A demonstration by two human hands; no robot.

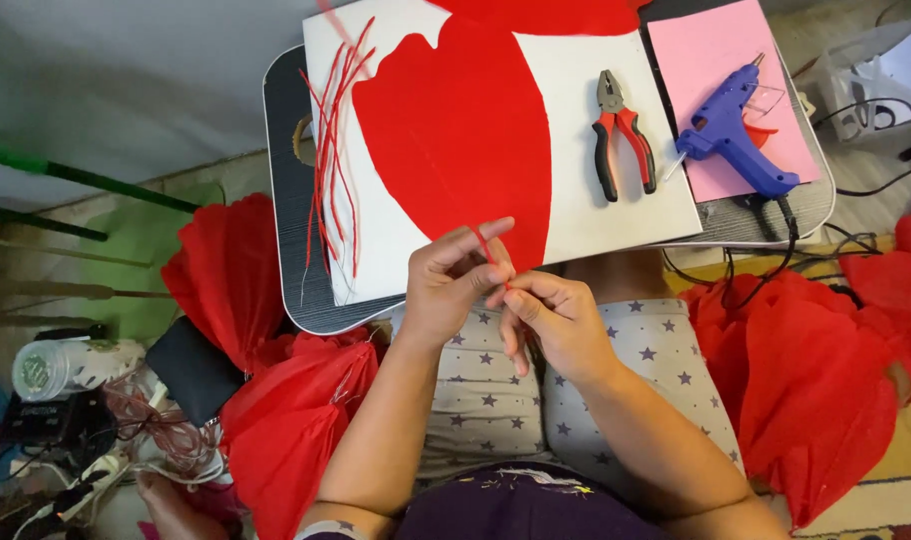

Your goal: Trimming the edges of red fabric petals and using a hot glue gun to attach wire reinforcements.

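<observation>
Where both hands pinch a red strip (486, 245): pliers (621, 135), glue gun (736, 135) beyond.

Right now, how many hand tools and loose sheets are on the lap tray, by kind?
Pliers: 1
Blue glue gun: 1
White sheet: 1
Pink sheet: 1
Red petal-shaped cutout: 1
Total: 5
The bundle of red wires is too tangled to count.

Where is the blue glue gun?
In the head view the blue glue gun lies at the upper right, on the pink sheet on the lap tray, just right of the red-handled pliers.
</observation>
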